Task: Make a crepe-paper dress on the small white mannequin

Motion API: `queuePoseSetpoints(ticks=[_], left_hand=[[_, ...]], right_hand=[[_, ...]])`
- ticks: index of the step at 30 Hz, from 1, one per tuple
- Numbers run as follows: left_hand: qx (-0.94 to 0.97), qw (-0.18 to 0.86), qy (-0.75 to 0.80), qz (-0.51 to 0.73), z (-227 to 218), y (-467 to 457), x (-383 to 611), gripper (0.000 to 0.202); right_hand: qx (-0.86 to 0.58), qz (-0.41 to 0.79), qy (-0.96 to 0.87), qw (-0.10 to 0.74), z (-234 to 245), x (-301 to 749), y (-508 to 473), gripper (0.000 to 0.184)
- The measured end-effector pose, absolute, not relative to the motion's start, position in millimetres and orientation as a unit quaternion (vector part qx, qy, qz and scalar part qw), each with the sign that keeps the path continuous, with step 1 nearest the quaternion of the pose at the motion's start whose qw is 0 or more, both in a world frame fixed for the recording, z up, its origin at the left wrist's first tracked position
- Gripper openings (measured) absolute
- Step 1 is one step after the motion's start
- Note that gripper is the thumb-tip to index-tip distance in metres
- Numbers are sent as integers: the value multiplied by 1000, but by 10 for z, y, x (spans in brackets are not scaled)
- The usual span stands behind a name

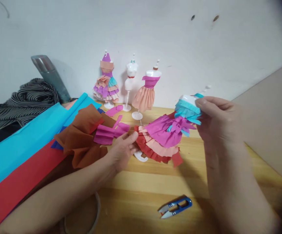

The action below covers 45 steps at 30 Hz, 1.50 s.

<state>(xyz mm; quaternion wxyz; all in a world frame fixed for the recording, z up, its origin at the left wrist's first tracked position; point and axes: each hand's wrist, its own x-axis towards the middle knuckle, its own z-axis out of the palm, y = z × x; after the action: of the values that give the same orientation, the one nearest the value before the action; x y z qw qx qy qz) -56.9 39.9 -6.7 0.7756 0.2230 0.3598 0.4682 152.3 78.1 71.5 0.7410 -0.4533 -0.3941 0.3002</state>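
A small white mannequin (187, 97) in a paper dress (164, 133) is held tilted above the table. The dress has a turquoise top, a magenta overskirt with a bow, and peach and red ruffles below. My right hand (219, 113) pinches the mannequin at its shoulder and neck, by a turquoise strip. With fingers closed on the left edge of the ruffled skirt, my left hand (125, 146) grips the hem. The round white base (141, 156) shows below the skirt. Blue thread snips (176, 206) lie on the table in front.
Three more mannequins stand by the wall: one in a ruffled dress (106, 81), one nearly bare (131, 76), one in a peach skirt (145, 97). Turquoise paper (28, 139), red paper (26, 185), brown paper (82, 136) and magenta pieces (104, 134) lie left, near a bottle (50, 76) and striped cloth (26, 100).
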Motion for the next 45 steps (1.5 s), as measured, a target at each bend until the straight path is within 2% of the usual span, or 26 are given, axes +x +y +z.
queuePoseSetpoints(ticks=[4,6,12,20,34,40,45], left_hand=[[249,769,358,468,-51,364,-571,33],[246,774,355,463,-66,348,-563,30],[252,823,285,422,-54,339,-560,33],[289,781,329,445,-166,323,-554,32],[261,787,299,472,-193,284,-541,22],[210,814,280,464,-161,273,-537,37],[181,822,299,450,-151,310,-548,24]], right_hand=[[-468,286,-394,738,696,1527,799,16],[-475,281,-394,735,690,1527,809,16],[-477,281,-399,731,711,1439,737,17],[-462,227,-417,749,733,1314,607,9],[-462,201,-453,735,730,1239,486,10],[-469,208,-442,736,740,1208,440,12],[-465,220,-458,725,730,1210,401,16]])
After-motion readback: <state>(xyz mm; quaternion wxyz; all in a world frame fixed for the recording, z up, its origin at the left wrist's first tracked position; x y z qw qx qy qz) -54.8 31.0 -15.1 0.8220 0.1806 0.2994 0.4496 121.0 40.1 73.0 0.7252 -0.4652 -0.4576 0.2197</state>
